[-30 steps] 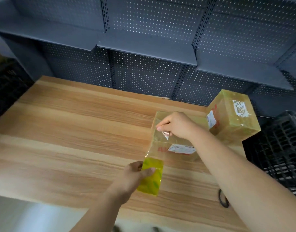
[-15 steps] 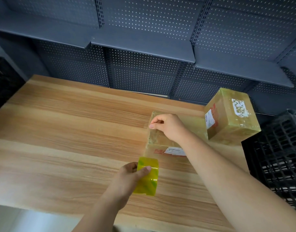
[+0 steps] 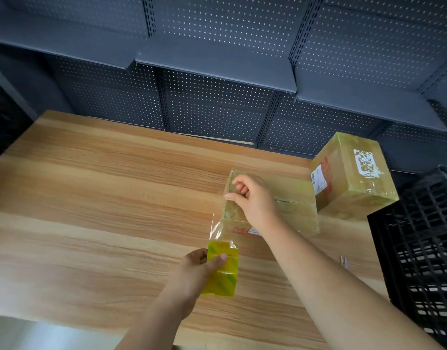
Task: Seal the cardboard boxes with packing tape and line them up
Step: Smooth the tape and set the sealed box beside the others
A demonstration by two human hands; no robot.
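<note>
A flat cardboard box (image 3: 297,203) wrapped in clear tape lies on the wooden table (image 3: 103,198) right of centre. My right hand (image 3: 252,198) rests on its left end with fingers curled, pinching the free end of the tape. A clear strip of tape (image 3: 221,228) runs from there down to the yellow-green tape roll (image 3: 221,274), which my left hand (image 3: 194,276) grips near the table's front. A second, taller taped box (image 3: 354,175) with a white label stands at the table's right back corner.
Black plastic crates (image 3: 424,248) stand right of the table, and another dark crate (image 3: 2,122) at the far left. Scissor tips (image 3: 343,260) show beside my right forearm. Dark pegboard shelving (image 3: 217,72) rises behind the table.
My right hand slid toward the box's left end with the tape end. My left hand pulled the roll nearer the front edge, so a longer strip of tape is stretched out.
</note>
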